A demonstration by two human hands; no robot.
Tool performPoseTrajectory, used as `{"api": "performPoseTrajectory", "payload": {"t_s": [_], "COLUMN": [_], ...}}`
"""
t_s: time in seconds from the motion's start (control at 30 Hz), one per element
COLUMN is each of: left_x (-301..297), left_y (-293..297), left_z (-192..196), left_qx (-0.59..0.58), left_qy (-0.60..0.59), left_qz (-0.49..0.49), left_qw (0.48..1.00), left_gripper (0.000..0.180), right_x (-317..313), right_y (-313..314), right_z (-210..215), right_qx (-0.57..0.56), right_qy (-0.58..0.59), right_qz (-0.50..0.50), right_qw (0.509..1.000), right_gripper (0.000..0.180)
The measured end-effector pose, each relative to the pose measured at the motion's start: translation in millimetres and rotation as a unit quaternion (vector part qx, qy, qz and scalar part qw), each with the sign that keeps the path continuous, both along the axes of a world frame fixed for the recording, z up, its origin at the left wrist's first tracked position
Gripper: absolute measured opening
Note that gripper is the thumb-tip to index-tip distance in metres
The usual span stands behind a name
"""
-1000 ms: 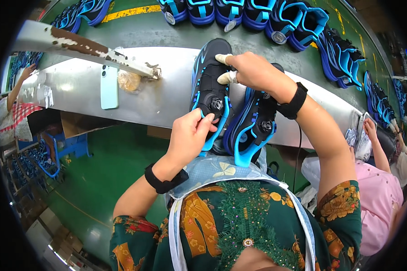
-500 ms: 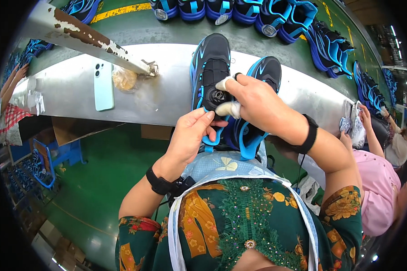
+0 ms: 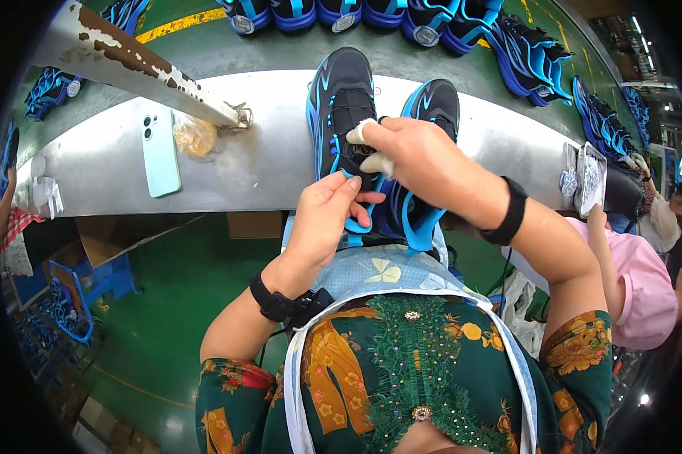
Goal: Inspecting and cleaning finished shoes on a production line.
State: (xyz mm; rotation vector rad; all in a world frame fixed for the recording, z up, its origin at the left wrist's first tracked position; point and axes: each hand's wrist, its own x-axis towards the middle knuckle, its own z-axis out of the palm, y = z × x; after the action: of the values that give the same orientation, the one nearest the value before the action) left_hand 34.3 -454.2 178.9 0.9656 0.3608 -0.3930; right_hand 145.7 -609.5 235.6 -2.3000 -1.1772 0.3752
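Observation:
A black and blue sports shoe (image 3: 345, 83) lies toe-away at the edge of the metal bench, with its mate (image 3: 437, 102) just to its right. My left hand (image 3: 322, 219) pinches the light-blue edge at the shoe's opening between thumb and fingers. Over the shoe's tongue, my right hand (image 3: 432, 159) has thumb and forefinger, both in pale finger covers, closed around the round lacing dial (image 3: 361, 149). Most of the dial is hidden by these fingers. The heels of both shoes rest close against my blue apron (image 3: 348, 268).
On the metal bench (image 3: 242, 178) lie a mint-green phone (image 3: 161, 155) and a yellowish lump (image 3: 195, 138) beside a rusty post (image 3: 140, 64). More shoes (image 3: 341, 15) line the green surface beyond. A person in pink (image 3: 636, 299) sits at the right near a tray (image 3: 591, 178).
The view has shifted slightly, so the shoes appear a little further left and up. My right thumb and forefinger now cover more of the dial. My left hand keeps its pinch.

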Motion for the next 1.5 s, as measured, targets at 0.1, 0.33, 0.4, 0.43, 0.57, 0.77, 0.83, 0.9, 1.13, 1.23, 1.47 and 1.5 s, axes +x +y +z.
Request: {"api": "performPoseTrajectory", "payload": {"t_s": [0.1, 0.33, 0.4, 0.43, 0.57, 0.77, 0.83, 0.9, 1.13, 1.23, 1.47, 1.5], "left_x": [0, 0, 0, 0, 0, 0, -3, 4, -9, -16, -24, -20], "left_y": [2, -1, -1, -1, 0, -4, -3, 1, -26, -27, 13, 16], "left_z": [0, 0, 1, 2, -1, 3, -1, 7, 8, 10, 43, 55], "left_qx": [-0.002, -0.024, -0.016, -0.006, -0.014, 0.020, -0.002, -0.003, 0.305, 0.356, 0.335, 0.330], "left_qy": [0.002, 0.007, 0.004, -0.001, -0.008, -0.012, -0.010, 0.010, -0.089, -0.121, -0.128, -0.082], "left_qz": [-0.003, 0.005, 0.005, 0.006, 0.001, 0.002, 0.013, 0.006, 0.069, 0.042, -0.075, -0.047], "left_qw": [1.000, 1.000, 1.000, 1.000, 1.000, 1.000, 1.000, 1.000, 0.946, 0.926, 0.930, 0.939], "left_gripper": [0.024, 0.025, 0.025, 0.025, 0.025, 0.025, 0.026, 0.026, 0.031, 0.027, 0.023, 0.023], "right_x": [1, -5, -11, -12, -4, -10, 19, 43, 72, 65, 94, 98], "right_y": [5, 3, 6, 6, 3, 0, -4, 1, 13, 12, -11, -11], "right_z": [4, -3, -10, -9, -2, -3, 9, 20, -27, -24, -8, -5], "right_qx": [-0.071, -0.011, 0.001, 0.001, -0.007, -0.013, -0.025, -0.089, -0.088, -0.085, -0.076, -0.062], "right_qy": [-0.030, -0.016, -0.123, -0.125, -0.027, -0.108, 0.109, 0.061, 0.038, 0.061, 0.118, 0.139], "right_qz": [-0.011, -0.014, -0.031, -0.032, -0.047, -0.072, -0.036, -0.051, 0.011, 0.009, 0.033, 0.014], "right_qw": [0.997, 1.000, 0.992, 0.992, 0.998, 0.991, 0.993, 0.993, 0.995, 0.994, 0.990, 0.988], "right_gripper": [0.025, 0.022, 0.023, 0.023, 0.029, 0.024, 0.027, 0.038, 0.048, 0.049, 0.036, 0.033]}}
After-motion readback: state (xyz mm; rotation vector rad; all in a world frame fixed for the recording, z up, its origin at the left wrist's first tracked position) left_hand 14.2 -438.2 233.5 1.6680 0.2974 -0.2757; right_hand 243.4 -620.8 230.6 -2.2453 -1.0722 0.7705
